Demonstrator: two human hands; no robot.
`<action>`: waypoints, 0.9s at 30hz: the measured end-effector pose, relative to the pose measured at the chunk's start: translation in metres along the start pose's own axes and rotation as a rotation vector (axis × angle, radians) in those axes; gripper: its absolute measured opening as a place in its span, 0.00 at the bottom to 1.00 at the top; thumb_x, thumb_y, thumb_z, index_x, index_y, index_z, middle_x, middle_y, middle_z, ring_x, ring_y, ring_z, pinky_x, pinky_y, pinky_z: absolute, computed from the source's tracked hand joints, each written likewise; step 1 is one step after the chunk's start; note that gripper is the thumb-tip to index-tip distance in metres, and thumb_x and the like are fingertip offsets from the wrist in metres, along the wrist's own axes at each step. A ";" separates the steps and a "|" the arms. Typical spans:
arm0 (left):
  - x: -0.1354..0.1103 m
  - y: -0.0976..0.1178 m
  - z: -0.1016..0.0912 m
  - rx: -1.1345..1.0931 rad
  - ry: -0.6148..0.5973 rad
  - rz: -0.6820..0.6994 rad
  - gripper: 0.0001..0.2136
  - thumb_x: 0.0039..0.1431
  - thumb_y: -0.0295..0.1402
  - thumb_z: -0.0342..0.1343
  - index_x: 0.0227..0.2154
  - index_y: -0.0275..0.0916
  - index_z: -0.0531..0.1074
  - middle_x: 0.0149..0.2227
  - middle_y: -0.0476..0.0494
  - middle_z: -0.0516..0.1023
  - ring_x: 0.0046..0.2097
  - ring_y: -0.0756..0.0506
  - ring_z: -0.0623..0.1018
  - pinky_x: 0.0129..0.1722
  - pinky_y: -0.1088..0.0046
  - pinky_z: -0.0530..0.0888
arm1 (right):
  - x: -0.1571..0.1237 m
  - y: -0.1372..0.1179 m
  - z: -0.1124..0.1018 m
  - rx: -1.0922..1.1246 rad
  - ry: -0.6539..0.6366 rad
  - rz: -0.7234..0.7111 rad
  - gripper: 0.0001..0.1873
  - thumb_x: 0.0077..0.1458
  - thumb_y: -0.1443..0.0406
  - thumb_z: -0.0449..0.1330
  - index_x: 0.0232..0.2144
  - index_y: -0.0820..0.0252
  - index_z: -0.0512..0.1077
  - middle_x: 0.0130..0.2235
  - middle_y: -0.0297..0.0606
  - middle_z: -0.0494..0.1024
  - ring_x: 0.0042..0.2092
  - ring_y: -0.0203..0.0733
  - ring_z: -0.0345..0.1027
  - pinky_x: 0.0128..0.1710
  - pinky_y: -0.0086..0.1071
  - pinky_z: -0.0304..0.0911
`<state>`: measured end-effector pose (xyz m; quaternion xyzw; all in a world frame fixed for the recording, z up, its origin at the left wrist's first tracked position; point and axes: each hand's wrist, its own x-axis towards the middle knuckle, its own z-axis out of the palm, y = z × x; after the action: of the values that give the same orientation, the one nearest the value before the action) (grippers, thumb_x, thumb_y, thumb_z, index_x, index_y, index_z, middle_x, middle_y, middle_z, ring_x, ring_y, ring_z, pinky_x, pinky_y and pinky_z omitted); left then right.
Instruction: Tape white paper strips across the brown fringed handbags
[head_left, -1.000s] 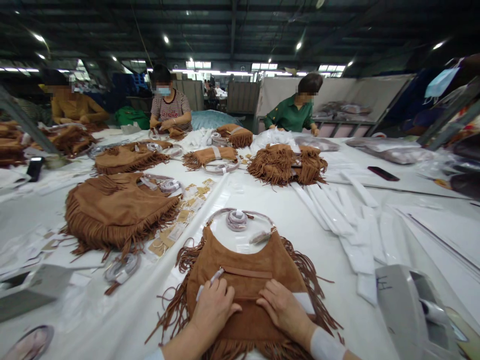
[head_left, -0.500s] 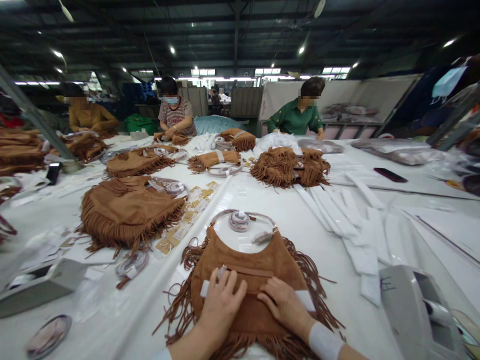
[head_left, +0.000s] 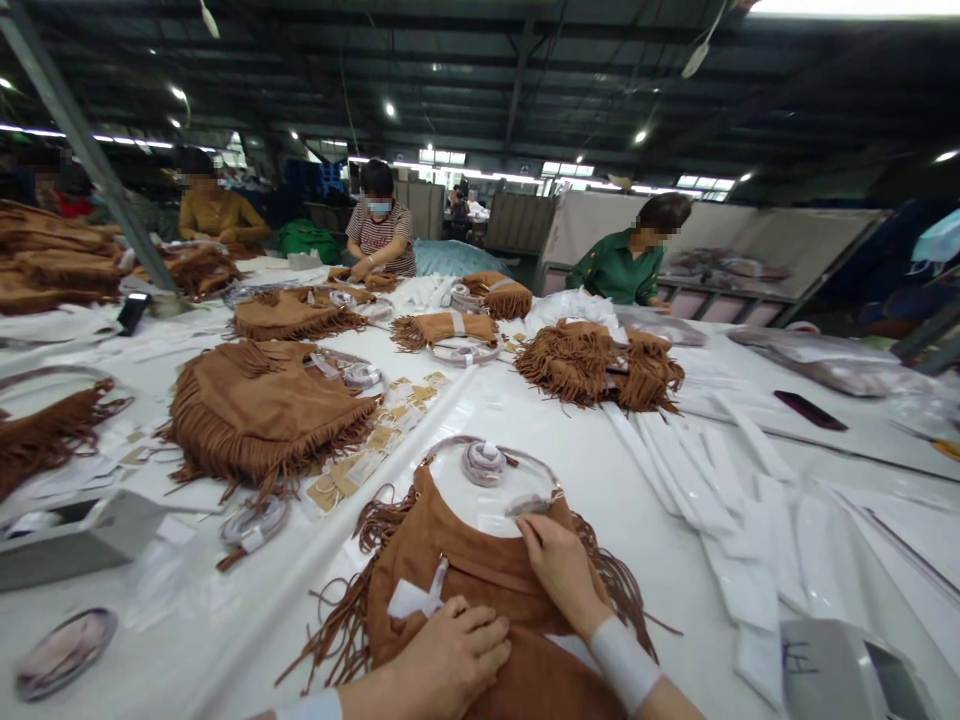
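A brown suede fringed bag [head_left: 465,560] lies in front of me on the white table [head_left: 592,440], its wrapped curved handle [head_left: 487,450] pointing away. My left hand [head_left: 450,660] rests palm down on the bag's lower front, fingers curled loosely, beside a white paper tag [head_left: 416,597] sticking up from the zip. My right hand [head_left: 559,570] reaches to the bag's upper right rim, fingertips pressed on the edge near the handle's end.
More fringed bags [head_left: 262,410] and gold tags [head_left: 375,440] lie to the left, a fringe pile [head_left: 592,360] beyond. White paper strips [head_left: 697,480] spread at right, a grey tape dispenser [head_left: 847,670] near right. Three people [head_left: 626,260] work at the far side.
My right hand has moved up from the bag's middle to its upper right rim. My left hand slid down toward me, uncovering the white tag. The view swung rightward.
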<state>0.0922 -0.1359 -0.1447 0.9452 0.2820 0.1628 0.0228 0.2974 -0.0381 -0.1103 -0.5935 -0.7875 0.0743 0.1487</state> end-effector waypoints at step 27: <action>0.003 -0.009 -0.016 -0.001 0.106 0.017 0.14 0.68 0.34 0.43 0.52 0.38 0.67 0.54 0.48 0.73 0.51 0.48 0.70 0.44 0.69 0.64 | 0.086 -0.012 0.041 -0.115 -0.299 0.175 0.08 0.55 0.60 0.61 0.28 0.60 0.71 0.35 0.41 0.76 0.37 0.44 0.70 0.32 0.31 0.56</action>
<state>0.0848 -0.1279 -0.1301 0.9376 0.2746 0.2131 0.0070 0.2513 0.0428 -0.1324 -0.6497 -0.7491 0.1290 -0.0112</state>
